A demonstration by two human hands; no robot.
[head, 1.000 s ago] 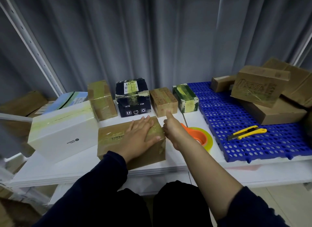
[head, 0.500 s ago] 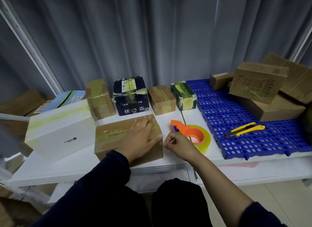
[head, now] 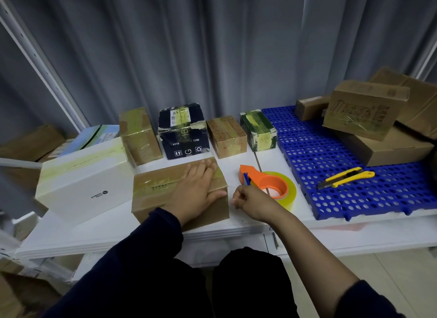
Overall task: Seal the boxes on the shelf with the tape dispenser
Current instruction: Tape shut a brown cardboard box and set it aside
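White box (head: 87, 185): at the left part of the shelf surface (head: 113, 232), just beside the brown box.
Brown box (head: 153, 194): near the front edge, about the middle, taped on top.
Left hand (head: 196, 192): flat on top of the brown box, fingers straight, gripping nothing.
Right hand (head: 253, 200): between brown box and tape dispenser, fingers curled; cannot tell if anything is pinched.
Tape dispenser (head: 267, 184): orange, lying on the surface, close to the blue mat's left edge.
Blue mat (head: 331, 156): on the right part.
Yellow knife (head: 345, 178): on the mat.
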